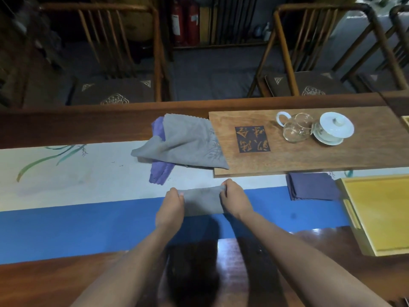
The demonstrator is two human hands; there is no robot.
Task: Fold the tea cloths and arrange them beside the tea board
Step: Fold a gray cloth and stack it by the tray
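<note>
Now, small grey cloth [202,201], folded, taut between pinching hands.

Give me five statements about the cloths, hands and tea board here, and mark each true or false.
1. Both hands, left hand and right hand, pinch the small grey cloth. True.
2. The folded dark navy cloth lies on the wooden tea board. False: it lies beside the board, on the table runner.
3. The large unfolded grey cloth overlaps the board's left edge. True.
4. The crumpled purple cloth is neatly folded. False: it lies bunched under the large grey cloth.
5. The white lidded cup stands on the yellow tray. False: it stands on the board.
</note>
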